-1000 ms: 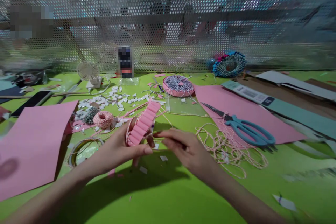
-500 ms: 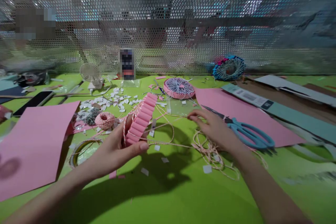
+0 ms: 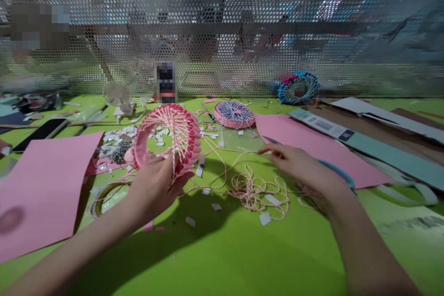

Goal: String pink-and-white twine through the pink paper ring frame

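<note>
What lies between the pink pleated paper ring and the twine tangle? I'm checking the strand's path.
Head view: pink-and-white twine strands cross the green mat from the pink pleated paper ring to the twine tangle, beside small white paper scraps.

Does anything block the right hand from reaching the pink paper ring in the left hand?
No obstacle: the right hand hovers apart from the pink paper ring in the left hand, with only loose pink-and-white twine between them.

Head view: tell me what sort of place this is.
Probably a paper-craft workbench: sheets of pink paper, scissors, loose twine, and a twine-laced paper ring in the left hand.
</note>
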`<action>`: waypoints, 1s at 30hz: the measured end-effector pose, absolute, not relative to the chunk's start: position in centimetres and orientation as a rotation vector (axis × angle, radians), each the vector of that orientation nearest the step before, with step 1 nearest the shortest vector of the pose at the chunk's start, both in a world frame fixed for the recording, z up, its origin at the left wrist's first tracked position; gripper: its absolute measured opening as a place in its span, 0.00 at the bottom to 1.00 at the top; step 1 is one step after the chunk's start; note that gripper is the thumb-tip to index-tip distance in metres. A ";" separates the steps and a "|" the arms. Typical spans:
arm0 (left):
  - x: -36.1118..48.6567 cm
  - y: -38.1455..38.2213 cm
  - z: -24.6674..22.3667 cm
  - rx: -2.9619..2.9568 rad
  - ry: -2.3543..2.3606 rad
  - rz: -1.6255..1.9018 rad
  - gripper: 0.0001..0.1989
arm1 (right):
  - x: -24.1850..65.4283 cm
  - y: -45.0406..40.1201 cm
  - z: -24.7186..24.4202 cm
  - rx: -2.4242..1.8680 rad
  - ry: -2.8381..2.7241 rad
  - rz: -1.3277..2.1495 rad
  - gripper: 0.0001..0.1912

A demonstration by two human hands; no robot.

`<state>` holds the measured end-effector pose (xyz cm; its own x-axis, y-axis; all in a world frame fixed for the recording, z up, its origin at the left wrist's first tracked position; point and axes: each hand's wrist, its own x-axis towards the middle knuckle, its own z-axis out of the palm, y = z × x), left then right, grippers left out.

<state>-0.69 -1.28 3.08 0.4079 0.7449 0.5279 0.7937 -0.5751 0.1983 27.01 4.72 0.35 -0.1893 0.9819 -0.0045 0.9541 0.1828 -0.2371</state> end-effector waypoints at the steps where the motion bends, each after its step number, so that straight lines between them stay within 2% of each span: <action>1: -0.7 -1.2 3.0 -2.540 -1.304 -0.848 0.07 | 26.2 4.2 0.4 -1.767 -2.355 0.395 0.15; 5: -0.5 -1.1 3.0 -2.578 -1.007 -0.757 0.07 | 22.5 1.9 1.1 -1.386 -2.357 0.555 0.20; 7: -0.3 -1.3 3.0 -2.611 -0.957 -0.774 0.07 | 20.6 0.9 1.6 -1.238 -2.256 0.775 0.20; 12: 0.1 -1.8 2.8 -2.802 -1.152 -0.767 0.09 | 17.8 -0.3 1.7 -0.902 -1.903 1.553 0.12; 16: -0.1 -1.8 3.0 -2.843 -1.266 -0.771 0.08 | 17.6 -0.2 1.4 -0.808 -1.657 1.775 0.06; 19: -0.4 -1.6 3.2 -2.819 -1.195 -0.798 0.05 | 18.3 0.4 1.2 -0.907 -1.565 1.760 0.01; 25: -0.9 -1.2 3.2 -2.678 -1.061 -0.832 0.08 | 19.6 0.9 1.6 -0.964 -1.543 1.701 0.08; 27: -1.0 -1.1 3.2 -2.618 -1.086 -0.829 0.11 | 19.9 1.1 1.8 -1.098 -1.676 1.465 0.09; 30: -1.6 -0.7 3.7 -2.515 -1.167 -0.755 0.15 | 21.3 1.8 2.3 -1.409 -1.804 0.776 0.10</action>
<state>-1.57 -0.69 3.67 0.5402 0.6286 0.5595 0.7680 -0.6401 -0.0224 21.28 1.76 2.30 -0.1550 0.9736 0.1673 0.5479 0.2257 -0.8055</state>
